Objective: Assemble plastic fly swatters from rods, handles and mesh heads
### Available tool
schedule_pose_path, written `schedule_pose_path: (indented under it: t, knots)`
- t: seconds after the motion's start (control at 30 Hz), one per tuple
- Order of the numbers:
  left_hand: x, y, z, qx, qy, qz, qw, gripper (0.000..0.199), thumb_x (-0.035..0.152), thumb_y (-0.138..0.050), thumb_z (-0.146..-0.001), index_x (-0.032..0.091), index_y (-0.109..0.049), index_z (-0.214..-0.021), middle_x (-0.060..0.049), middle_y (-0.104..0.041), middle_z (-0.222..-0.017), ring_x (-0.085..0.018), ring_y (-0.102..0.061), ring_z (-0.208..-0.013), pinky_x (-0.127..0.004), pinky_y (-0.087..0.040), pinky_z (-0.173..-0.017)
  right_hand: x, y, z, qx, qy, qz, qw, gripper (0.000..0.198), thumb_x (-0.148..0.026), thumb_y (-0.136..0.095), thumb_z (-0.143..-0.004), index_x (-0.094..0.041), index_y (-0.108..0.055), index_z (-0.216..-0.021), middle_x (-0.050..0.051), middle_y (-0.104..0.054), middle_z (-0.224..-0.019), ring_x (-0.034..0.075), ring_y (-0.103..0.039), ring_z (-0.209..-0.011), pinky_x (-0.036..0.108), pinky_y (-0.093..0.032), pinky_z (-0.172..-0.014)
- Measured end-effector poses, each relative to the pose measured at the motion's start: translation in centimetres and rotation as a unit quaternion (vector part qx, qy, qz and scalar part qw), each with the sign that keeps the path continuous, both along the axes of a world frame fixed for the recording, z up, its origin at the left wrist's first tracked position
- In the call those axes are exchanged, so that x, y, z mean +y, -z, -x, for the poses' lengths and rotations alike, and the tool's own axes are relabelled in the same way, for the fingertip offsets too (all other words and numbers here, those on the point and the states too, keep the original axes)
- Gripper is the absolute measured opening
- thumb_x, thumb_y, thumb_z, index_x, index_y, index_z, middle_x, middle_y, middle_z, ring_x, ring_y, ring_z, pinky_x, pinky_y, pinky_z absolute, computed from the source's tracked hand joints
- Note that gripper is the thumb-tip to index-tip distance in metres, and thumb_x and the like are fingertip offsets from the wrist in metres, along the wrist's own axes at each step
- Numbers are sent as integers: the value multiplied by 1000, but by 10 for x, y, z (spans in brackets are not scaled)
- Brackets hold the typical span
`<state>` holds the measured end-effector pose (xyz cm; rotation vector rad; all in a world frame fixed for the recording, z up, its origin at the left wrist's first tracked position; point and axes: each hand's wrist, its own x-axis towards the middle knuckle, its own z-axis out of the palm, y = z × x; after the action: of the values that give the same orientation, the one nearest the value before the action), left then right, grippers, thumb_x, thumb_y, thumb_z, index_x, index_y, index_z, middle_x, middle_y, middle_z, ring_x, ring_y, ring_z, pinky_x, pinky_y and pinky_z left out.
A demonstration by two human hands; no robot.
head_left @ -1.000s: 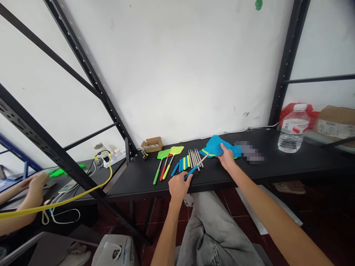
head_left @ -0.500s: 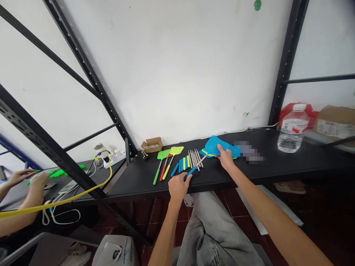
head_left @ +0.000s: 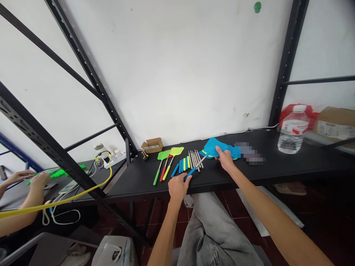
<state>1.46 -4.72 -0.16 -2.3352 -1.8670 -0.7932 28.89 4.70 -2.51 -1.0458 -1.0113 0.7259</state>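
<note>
My left hand (head_left: 178, 186) is closed around the blue grip of a fly swatter handle (head_left: 191, 172), whose metal rod points up and right. The rod's far end meets the blue mesh fly swatter head (head_left: 213, 145); whether it sits inside the socket is too small to tell. My right hand (head_left: 225, 158) pinches that head, thumb on top. More blue and yellow-green heads lie under and beside it. To the left are bare metal rods (head_left: 193, 159), several blue and yellow grips (head_left: 182, 165), and three whole swatters, green (head_left: 156, 176), red (head_left: 163, 173) and yellow (head_left: 166, 172).
A small open cardboard box (head_left: 152, 145) stands by the wall. At right are a water bottle (head_left: 293, 130), a red bag and a brown parcel (head_left: 336, 121). A black post (head_left: 66, 155) and yellow cable (head_left: 105, 181) cross the left, where another person's hands (head_left: 39, 180) work.
The blue head in my right hand has dipped slightly toward the rod. My left hand holds the handle in nearly the same place.
</note>
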Motion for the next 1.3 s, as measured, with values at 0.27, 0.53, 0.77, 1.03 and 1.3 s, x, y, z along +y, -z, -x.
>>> schedule_pose_path:
  t: [0.27, 0.53, 0.77, 1.03, 1.3]
  knots:
    - [-1, -1, 0, 5, 4, -9, 1000, 39, 55, -50, -94, 26, -75, -104, -2, -71, -72, -17, -65, -72, -25, -28, -55, -10, -10, 9, 30, -27, 16, 999, 53, -67, -64, -75, -21, -57, -52, 6, -61, -54, 18, -57, -51, 31, -48, -52]
    - [-3, -5, -3, 12, -9, 3, 1000, 37, 53, -52, -92, 27, -75, -103, -2, -71, -73, -17, -65, -73, -25, -25, -55, -19, -18, 15, -90, -85, 14, 992, 55, -63, -60, -81, -17, -68, -53, 8, -66, -57, 15, -56, -53, 27, -44, -53]
    - [-6, -5, -5, 5, 0, 7, 1000, 36, 54, -53, -91, 27, -74, -102, -1, -69, -71, -16, -64, -71, -25, -25, -55, -22, -24, 17, -31, -88, 25, 995, 49, -62, -68, -74, -17, -69, -55, 8, -68, -62, 14, -56, -54, 26, -42, -51]
    - [-10, -10, -6, -4, 5, 30, 1000, 37, 56, -52, -90, 27, -74, -99, -1, -67, -69, -17, -63, -70, -24, -25, -54, -23, -25, 17, -13, -99, 23, 995, 49, -63, -69, -73, -17, -68, -55, 8, -67, -61, 14, -56, -53, 27, -41, -51]
    - [-10, -10, -4, -1, 21, 19, 1000, 42, 58, -46, -93, 26, -73, -97, -1, -65, -64, -15, -62, -65, -25, -22, -53, -25, -27, 17, -34, -147, 17, 988, 49, -64, -67, -75, -16, -72, -64, 9, -71, -70, 13, -57, -55, 26, -40, -51]
